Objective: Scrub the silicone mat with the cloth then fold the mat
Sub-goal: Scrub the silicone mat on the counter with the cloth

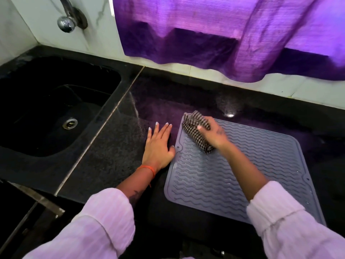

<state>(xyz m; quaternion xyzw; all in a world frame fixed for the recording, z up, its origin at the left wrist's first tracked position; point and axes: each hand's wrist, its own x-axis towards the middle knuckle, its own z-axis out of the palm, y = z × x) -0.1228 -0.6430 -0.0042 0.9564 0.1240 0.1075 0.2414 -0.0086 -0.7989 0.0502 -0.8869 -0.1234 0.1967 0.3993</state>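
Observation:
A grey silicone mat [248, 171] with wavy ridges lies flat on the black countertop [104, 157]. My right hand [214, 134] grips a bunched checked cloth [194, 128] and presses it onto the mat's far left corner. My left hand [158, 146] lies flat on the counter with straight fingers, its thumb touching the mat's left edge.
A black sink [56, 109] with a metal drain [69, 123] is set into the counter at the left, under a chrome tap [65, 23] on the wall. A purple curtain [233, 34] hangs behind the counter. The counter's front edge runs close below the mat.

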